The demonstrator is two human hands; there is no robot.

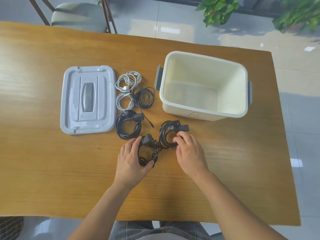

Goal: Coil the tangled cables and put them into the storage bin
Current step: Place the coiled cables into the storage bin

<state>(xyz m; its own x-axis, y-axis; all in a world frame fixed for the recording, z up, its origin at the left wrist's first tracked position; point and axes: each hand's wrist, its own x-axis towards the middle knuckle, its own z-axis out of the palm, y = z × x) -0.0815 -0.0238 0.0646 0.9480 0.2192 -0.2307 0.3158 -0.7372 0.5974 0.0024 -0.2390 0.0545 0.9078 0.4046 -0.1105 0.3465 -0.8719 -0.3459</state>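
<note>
Left hand (132, 156) curls around a coiled black power cord (148, 154), keeping its loops together; right hand (187, 149) pinches a second coil (167, 134) just beside it. Beyond, the open storage bin (204, 111) waits empty, its lid (88, 99) set aside left.

The left hand (132, 154) covers the near-left arc of its black coil (148, 153), so that stretch of cord is out of sight. The right hand (187, 149) masks the near-right side of the other coil (167, 134); fingertips tucked in, contact unclear. The mark on the bin (204, 116) front wall is too faint to read. Plants (218, 9) run off the top edge, blurred. Chair (78, 14) cut off up top. Both forearms leave the frame at the bottom.
</note>
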